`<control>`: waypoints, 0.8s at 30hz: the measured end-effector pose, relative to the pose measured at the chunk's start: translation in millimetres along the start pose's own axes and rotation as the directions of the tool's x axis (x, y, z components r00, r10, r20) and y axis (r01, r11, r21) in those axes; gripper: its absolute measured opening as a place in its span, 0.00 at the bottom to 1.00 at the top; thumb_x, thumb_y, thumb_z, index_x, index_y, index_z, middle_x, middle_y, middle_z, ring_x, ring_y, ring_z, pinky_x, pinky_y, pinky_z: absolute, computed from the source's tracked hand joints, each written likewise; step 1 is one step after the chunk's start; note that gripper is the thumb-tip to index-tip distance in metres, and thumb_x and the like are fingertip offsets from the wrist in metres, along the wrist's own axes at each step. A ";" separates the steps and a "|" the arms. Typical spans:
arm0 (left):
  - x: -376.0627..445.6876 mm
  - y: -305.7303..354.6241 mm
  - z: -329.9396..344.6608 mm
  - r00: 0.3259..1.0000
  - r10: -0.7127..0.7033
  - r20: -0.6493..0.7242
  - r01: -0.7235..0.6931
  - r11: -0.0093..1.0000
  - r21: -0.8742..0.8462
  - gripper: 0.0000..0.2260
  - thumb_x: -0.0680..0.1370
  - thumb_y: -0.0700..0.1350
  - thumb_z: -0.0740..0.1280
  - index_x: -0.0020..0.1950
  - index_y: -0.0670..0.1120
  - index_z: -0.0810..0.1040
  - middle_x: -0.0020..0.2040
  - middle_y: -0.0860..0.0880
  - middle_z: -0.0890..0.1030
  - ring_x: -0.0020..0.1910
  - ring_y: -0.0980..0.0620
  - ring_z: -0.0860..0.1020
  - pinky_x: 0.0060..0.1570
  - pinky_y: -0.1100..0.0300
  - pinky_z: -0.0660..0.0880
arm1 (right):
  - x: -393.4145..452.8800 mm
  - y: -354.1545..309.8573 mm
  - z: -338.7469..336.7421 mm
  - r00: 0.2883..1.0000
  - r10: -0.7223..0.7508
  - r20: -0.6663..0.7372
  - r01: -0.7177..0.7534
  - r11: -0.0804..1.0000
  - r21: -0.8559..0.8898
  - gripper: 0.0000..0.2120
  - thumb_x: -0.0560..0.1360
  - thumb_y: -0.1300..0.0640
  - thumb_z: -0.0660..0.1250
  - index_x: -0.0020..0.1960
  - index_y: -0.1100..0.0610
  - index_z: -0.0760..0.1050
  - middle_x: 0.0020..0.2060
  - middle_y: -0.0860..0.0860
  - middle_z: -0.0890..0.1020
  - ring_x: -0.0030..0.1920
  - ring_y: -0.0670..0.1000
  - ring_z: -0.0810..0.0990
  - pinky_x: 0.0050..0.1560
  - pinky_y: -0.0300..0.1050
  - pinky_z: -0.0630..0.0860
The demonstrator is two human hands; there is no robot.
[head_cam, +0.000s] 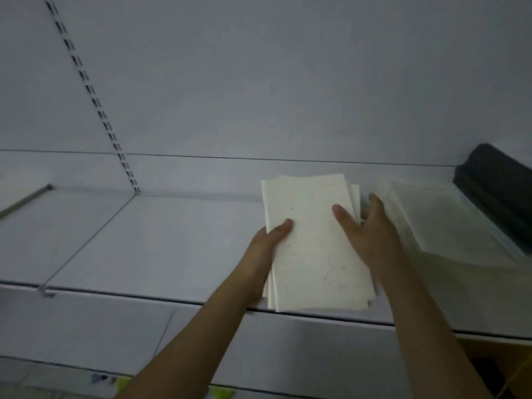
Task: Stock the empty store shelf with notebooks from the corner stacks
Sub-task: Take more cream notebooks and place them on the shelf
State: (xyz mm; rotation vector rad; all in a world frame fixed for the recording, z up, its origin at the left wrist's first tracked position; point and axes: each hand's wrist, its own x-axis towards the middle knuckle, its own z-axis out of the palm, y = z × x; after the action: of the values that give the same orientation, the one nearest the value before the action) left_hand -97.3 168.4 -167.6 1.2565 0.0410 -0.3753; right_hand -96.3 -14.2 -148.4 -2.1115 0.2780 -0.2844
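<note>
both hands on a small stack of white notebooks [313, 246] lying flat on the shelf [161, 243], near edge poking past the shelf's front lip. left hand [266, 249] grasps the left edge, thumb on top — right hand [371, 237] grips the right edge, its fingers [374, 201] curled round the side. another pale stack [449, 226] just beside it, something dark [498, 191] behind that.

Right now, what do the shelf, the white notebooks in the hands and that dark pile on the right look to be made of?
The shelf looks like painted sheet metal: smooth, matte white, with a slotted upright behind it. The notebooks look like plain matte paper or card, off-white and faintly speckled, edges fanned. The dark pile is too blurred to tell; its smooth black covers could be plastic or card.
</note>
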 end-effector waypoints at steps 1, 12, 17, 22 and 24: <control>-11.9 1.4 -7.6 1.000 -0.007 -0.007 0.008 1.000 0.030 0.18 0.80 0.53 0.64 0.63 0.42 0.78 0.55 0.41 0.84 0.54 0.40 0.82 0.57 0.44 0.78 | -2.1 -4.6 3.5 0.998 0.013 0.069 -0.018 0.997 0.075 0.36 0.74 0.39 0.65 0.74 0.55 0.59 0.61 0.52 0.75 0.51 0.50 0.75 0.46 0.43 0.70; -118.6 12.2 -140.4 0.941 0.317 0.118 -0.319 0.718 0.618 0.40 0.71 0.55 0.75 0.74 0.66 0.52 0.68 0.67 0.68 0.60 0.66 0.74 0.51 0.63 0.79 | -65.6 -75.1 107.3 0.995 -0.097 0.018 0.079 0.888 0.454 0.13 0.75 0.45 0.68 0.56 0.49 0.75 0.47 0.42 0.81 0.46 0.41 0.80 0.41 0.37 0.75; -164.1 41.1 -251.9 0.902 0.407 0.145 -0.358 0.515 0.779 0.50 0.68 0.50 0.79 0.78 0.63 0.47 0.72 0.69 0.64 0.64 0.63 0.72 0.59 0.69 0.73 | -87.4 -141.4 198.7 0.993 0.007 0.115 -0.076 0.789 0.610 0.13 0.76 0.48 0.68 0.57 0.54 0.77 0.47 0.47 0.84 0.44 0.47 0.83 0.39 0.42 0.77; -211.3 75.4 -375.7 0.893 0.446 -0.066 -0.247 0.607 0.755 0.43 0.65 0.52 0.80 0.73 0.63 0.60 0.62 0.67 0.74 0.62 0.64 0.73 0.53 0.61 0.78 | -125.9 -214.3 316.8 0.956 -0.012 0.292 -0.182 0.756 0.629 0.13 0.76 0.50 0.68 0.58 0.55 0.76 0.50 0.52 0.84 0.47 0.53 0.84 0.49 0.52 0.81; -226.8 85.0 -416.1 0.884 0.449 -0.131 -0.199 0.614 0.764 0.42 0.63 0.52 0.81 0.71 0.64 0.61 0.60 0.68 0.74 0.62 0.66 0.72 0.51 0.66 0.78 | -140.7 -240.0 357.4 0.936 -0.022 0.352 -0.221 0.742 0.633 0.13 0.77 0.51 0.68 0.59 0.54 0.76 0.50 0.51 0.84 0.48 0.52 0.83 0.50 0.53 0.81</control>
State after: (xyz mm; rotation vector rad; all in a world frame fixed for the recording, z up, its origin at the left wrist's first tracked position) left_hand -212.4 635.9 -168.3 2.0925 -0.0859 0.1809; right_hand -98.4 438.7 -143.0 -1.3830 0.0622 0.0567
